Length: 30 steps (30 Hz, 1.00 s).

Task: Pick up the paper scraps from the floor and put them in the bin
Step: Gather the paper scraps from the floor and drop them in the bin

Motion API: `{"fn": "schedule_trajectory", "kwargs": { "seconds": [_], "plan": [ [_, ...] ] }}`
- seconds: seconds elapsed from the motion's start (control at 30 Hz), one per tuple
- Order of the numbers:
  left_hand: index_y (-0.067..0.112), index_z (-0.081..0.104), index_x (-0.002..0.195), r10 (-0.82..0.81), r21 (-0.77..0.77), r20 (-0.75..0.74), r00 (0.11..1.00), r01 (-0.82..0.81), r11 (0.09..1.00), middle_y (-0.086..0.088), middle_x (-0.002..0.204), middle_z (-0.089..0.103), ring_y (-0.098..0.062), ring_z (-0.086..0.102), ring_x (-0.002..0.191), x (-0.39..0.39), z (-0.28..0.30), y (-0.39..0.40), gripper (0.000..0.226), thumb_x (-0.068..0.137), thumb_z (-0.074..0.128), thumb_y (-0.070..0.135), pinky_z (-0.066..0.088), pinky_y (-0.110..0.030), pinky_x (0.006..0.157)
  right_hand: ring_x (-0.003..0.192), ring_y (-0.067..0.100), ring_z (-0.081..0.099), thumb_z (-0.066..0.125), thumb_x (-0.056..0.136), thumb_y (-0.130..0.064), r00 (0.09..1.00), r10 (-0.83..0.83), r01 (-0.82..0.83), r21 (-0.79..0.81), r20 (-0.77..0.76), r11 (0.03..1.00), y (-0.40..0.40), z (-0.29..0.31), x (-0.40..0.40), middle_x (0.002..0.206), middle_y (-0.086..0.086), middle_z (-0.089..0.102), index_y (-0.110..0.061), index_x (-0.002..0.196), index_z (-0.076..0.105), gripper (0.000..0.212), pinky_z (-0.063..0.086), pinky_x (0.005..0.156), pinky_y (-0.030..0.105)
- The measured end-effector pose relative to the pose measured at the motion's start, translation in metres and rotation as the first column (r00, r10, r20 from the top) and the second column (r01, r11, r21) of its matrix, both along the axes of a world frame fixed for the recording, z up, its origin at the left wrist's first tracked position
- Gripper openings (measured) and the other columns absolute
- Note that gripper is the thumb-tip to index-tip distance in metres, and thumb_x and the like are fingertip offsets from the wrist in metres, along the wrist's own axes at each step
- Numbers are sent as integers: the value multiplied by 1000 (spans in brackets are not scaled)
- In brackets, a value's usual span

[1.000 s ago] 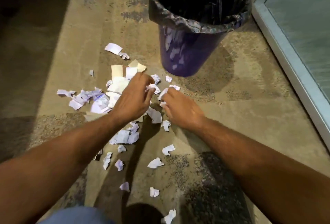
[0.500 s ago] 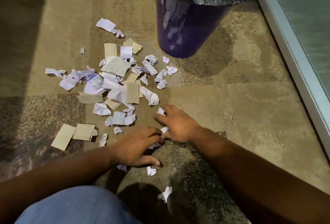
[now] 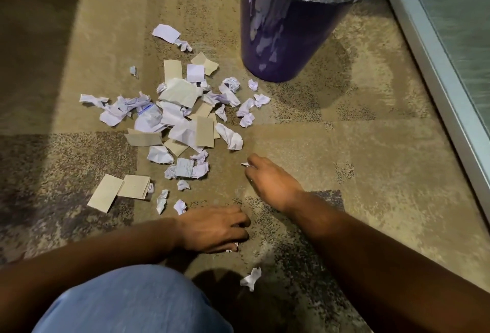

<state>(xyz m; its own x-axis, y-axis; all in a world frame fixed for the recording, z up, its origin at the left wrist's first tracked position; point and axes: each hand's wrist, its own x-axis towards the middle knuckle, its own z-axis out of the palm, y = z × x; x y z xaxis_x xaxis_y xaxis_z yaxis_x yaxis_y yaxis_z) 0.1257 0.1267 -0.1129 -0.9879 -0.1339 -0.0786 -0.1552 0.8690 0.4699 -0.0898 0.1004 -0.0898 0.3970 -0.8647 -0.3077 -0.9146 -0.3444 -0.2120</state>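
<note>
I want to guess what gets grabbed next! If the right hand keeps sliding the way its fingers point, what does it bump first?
Probably the crumpled white scrap just beyond the right hand; depth is uncertain.

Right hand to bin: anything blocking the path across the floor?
Nothing visible. The right hand, pinching a small scrap, has bare carpet between it and the bin. The paper pile lies off to the left of that line.
</note>
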Motion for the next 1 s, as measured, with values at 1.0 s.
{"fn": "schedule_trajectory", "kwargs": {
  "seconds": [1.0],
  "plan": [
    [23, 56, 118, 942, 58, -55, 331, -941, 334, 6, 112, 55, -11, 47, 99, 69, 29, -53, 43, 87, 59, -7, 46, -33, 79, 92, 13, 51, 46, 98, -31, 957, 266, -289, 283, 119, 915, 33, 28, 29, 102, -7, 47, -29, 101, 62, 16, 50, 80, 32]
  ]
}}
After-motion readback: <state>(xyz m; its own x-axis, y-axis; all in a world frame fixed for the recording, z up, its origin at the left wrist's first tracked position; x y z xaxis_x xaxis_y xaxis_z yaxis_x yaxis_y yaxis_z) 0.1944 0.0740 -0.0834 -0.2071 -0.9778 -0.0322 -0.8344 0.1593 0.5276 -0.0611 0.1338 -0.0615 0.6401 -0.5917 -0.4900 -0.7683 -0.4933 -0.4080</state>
